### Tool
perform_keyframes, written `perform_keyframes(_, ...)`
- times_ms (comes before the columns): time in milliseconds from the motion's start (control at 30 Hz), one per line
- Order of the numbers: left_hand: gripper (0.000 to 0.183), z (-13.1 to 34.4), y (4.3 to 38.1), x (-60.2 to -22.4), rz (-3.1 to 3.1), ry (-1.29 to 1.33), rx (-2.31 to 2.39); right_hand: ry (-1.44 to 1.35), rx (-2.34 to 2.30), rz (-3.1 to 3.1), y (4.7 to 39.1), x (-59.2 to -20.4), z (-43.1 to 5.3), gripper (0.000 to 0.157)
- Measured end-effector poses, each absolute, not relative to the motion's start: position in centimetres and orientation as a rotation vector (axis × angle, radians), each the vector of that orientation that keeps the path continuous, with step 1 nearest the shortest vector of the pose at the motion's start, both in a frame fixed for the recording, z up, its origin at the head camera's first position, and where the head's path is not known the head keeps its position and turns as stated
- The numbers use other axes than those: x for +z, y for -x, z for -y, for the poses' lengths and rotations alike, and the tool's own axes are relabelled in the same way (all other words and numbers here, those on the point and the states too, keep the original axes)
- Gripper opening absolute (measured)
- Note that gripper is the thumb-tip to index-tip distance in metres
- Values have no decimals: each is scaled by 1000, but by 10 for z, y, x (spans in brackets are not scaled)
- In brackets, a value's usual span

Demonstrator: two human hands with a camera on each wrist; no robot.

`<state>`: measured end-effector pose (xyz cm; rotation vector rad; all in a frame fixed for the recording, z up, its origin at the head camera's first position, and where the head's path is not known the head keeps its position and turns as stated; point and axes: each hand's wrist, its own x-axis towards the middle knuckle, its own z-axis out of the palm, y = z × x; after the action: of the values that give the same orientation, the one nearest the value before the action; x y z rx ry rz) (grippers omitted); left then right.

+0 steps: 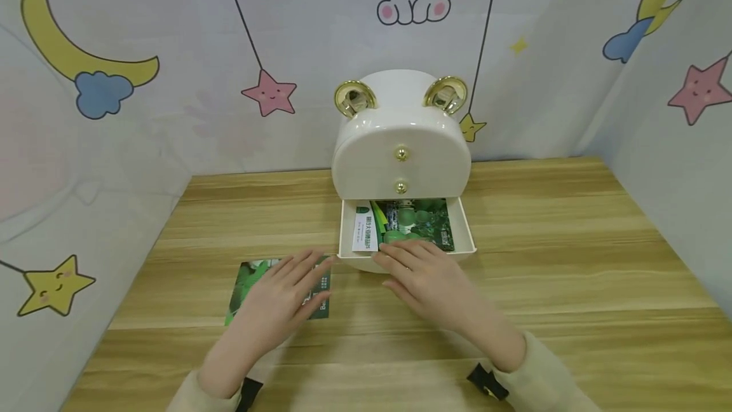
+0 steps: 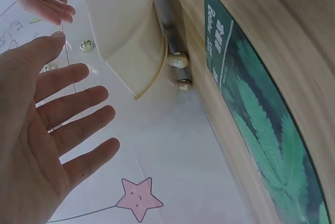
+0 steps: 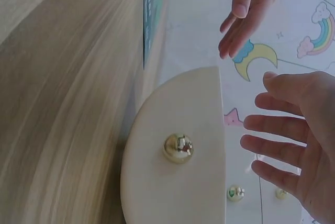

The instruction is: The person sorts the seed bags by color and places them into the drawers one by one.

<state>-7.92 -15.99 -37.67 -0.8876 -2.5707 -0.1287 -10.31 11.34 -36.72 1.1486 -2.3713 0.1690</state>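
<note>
A white rounded box point(image 1: 366, 164) with gold ears and gold knobs stands at the back, its bottom drawer point(image 1: 465, 231) pulled out. Inside the drawer lie a green picture card point(image 1: 423, 221) and a white-edged card point(image 1: 362, 234). My right hand point(image 1: 431, 281) hovers at the drawer's front edge, fingers extended and holding nothing. Over a green leaf-picture card point(image 1: 243, 288) on the table, my left hand point(image 1: 280, 301) is spread with nothing in it. The left wrist view shows this card point(image 2: 261, 119) flat on the wood, apart from the left hand point(image 2: 39, 135).
The wood-grain table point(image 1: 572, 272) stretches to both sides of the box. A white cloth backdrop point(image 1: 309, 18) with stars, moons and a bear encloses the back and sides. A round gold knob point(image 3: 178, 148) sticks out from the drawer front.
</note>
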Motion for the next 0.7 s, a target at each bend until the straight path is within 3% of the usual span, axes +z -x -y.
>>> perform_keyframes(700,57,187,67,-386,2674,748,-174,-1281,106,2421,100,-380,-83,45)
